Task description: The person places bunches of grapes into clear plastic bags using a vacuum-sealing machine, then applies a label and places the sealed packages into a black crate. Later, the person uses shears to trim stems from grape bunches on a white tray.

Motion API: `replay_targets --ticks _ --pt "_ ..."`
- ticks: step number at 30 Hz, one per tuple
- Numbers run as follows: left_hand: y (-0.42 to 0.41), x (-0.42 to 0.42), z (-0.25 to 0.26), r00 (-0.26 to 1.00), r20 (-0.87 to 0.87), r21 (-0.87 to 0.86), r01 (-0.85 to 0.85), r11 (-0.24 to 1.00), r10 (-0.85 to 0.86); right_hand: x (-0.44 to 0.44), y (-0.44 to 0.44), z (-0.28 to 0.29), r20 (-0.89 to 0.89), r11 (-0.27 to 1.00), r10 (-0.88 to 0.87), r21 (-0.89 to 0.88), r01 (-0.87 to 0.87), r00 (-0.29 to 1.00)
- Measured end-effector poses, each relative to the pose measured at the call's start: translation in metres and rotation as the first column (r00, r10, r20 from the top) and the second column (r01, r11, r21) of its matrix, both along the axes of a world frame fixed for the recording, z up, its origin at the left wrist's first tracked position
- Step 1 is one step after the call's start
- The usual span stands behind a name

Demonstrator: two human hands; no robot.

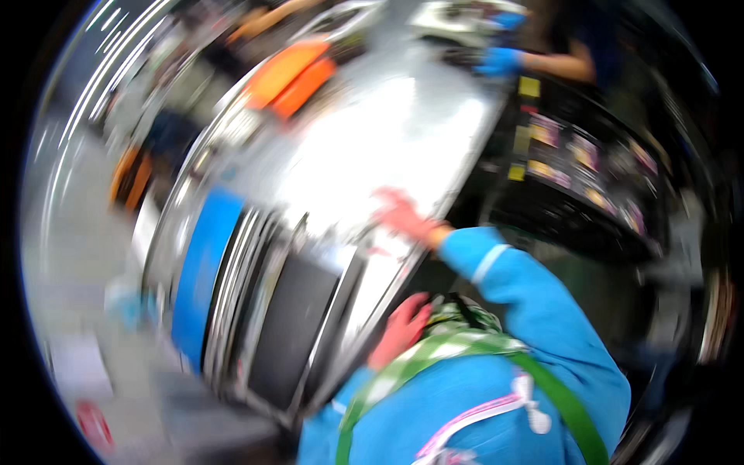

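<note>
My right hand (401, 215), in a pinkish-red glove, reaches out over the shiny metal worktable (372, 145). Motion blur hides its fingers, and nothing can be made out in it. My left hand (401, 331), gloved in the same colour, is close to my body, at the front of my green-and-white checked apron (447, 343). Its fingers are curved; whether they hold anything is not visible. Left of both hands stands equipment with a dark flat panel (296, 319), metal rails and a blue panel (206, 279).
A black crate (604, 226) on the right contains several packs with coloured labels. Beyond it is a co-worker's blue-gloved hand (500, 61), near a white device (465, 23). Orange containers (290, 75) stand at the table's far left. Other people are blurred behind.
</note>
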State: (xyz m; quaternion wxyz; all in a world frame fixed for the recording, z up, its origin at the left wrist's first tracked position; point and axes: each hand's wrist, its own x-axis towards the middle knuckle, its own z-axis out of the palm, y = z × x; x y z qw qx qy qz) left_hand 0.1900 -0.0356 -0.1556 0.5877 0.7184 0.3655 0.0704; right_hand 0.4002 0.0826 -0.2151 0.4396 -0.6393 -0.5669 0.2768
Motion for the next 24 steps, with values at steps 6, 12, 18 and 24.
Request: replay_targets --ticks 6,12,18,24 --pt "0.038 -0.030 -0.067 0.999 0.054 -0.299 0.012 0.954 0.005 -0.047 -0.048 0.045 -0.030 0.970 -0.182 0.156 0.185 0.983" --pt "0.037 0.040 -0.039 0.944 0.086 -0.337 0.329 0.882 -0.319 -0.015 -0.191 0.051 -0.103 0.602 -0.796 -0.032 0.797 0.597" --pt "0.028 0.069 -0.034 0.863 0.120 -0.254 0.505 0.825 -0.491 -0.030 -0.206 0.038 -0.231 0.590 -0.794 -0.071 0.804 0.562" --pt "0.033 0.036 -0.011 0.936 0.096 -0.253 0.351 0.901 -0.338 -0.033 -0.147 0.044 -0.192 0.794 -0.597 -0.005 0.607 0.779"
